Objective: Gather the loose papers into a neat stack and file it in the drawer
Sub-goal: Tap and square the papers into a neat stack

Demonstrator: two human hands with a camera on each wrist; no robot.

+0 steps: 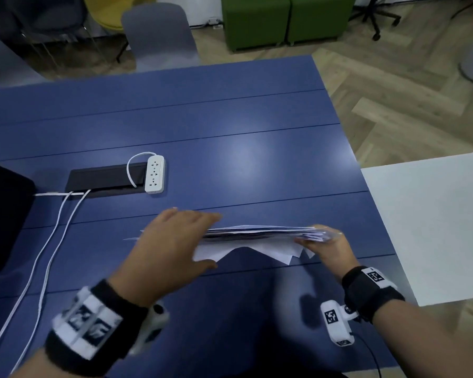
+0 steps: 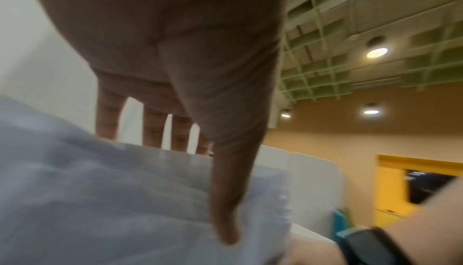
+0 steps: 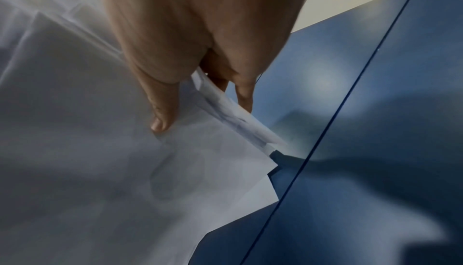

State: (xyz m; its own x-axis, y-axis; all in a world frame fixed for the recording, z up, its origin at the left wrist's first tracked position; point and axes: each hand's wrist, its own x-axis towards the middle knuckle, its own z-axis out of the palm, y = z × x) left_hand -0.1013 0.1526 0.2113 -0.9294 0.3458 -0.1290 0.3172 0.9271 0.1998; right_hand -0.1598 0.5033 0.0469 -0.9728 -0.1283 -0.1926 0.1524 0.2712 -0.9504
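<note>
A stack of white papers (image 1: 257, 234) stands on its long edge on the blue table (image 1: 230, 148), with uneven corners poking out below. My left hand (image 1: 202, 241) is at the stack's left end, straight fingers behind the sheets and the thumb in front. My right hand (image 1: 317, 238) pinches the right end. In the left wrist view the papers (image 2: 125, 200) lie between the straight fingers (image 2: 155, 130) and the thumb. In the right wrist view the thumb of my right hand (image 3: 203, 114) presses the papers (image 3: 100, 160) against the fingers behind. No drawer shows in any view.
A white power strip (image 1: 155, 174) and a black cable box (image 1: 107, 180) sit at the left middle, with white cables (image 1: 52, 236) running toward me. A dark object (image 1: 6, 214) is at the far left. A white surface (image 1: 434, 227) adjoins the table's right edge. A grey chair (image 1: 159, 36) stands behind.
</note>
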